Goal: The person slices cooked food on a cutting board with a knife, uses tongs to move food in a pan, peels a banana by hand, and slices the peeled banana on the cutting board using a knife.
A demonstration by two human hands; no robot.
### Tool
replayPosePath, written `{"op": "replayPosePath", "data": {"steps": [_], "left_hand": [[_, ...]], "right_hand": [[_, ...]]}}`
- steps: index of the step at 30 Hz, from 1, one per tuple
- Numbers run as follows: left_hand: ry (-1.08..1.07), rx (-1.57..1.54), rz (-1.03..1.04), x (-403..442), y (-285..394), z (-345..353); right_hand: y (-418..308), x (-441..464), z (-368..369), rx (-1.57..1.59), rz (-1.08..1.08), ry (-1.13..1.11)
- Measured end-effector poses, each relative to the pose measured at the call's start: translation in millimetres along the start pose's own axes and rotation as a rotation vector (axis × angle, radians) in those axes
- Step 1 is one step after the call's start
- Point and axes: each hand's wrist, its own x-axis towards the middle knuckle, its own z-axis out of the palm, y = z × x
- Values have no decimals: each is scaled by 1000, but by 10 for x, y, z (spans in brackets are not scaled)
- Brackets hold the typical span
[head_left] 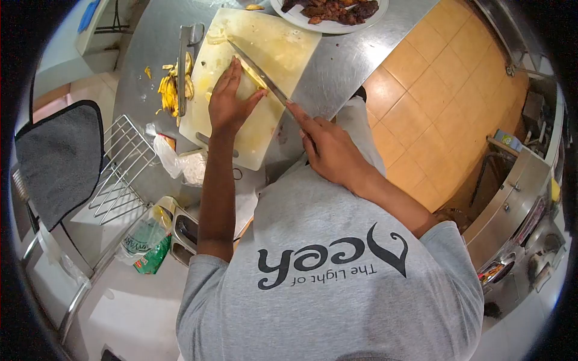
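Note:
My right hand (334,147) is closed round the handle of a long kitchen knife (259,71). Its blade slants up and left across a pale yellow cutting board (289,45). On the board lies a slim yellow piece of peeled banana (253,73), right along the blade. My left hand (232,102) holds that piece down, fingertips at its far end and thumb at its near end. Pale cut slices (217,37) rest by the board's upper left corner. Banana peels (170,90) are heaped left of the board, with a long metal utensil (183,72) lying over them.
A white plate (328,26) of dark cooked food stands at the table's back edge. Left of my forearm are a plastic bag (192,167), a wire rack (123,168) and a green packet (153,256). Tiled floor (421,84) lies to the right.

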Motion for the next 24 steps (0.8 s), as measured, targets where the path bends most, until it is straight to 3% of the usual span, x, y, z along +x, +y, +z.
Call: {"op": "replayPosePath", "data": {"steps": [10, 15, 19, 24], "left_hand": [[-17, -80, 13, -50, -69, 53], [-10, -91, 130, -100, -77, 18], [2, -40, 45, -164, 128, 7], [123, -201, -245, -163, 117, 52]], "right_hand": [[8, 35, 49, -12, 19, -18], [173, 87, -83, 239, 48, -55], [182, 106, -184, 579, 374, -272], [389, 84, -50, 541, 268, -223]]}}
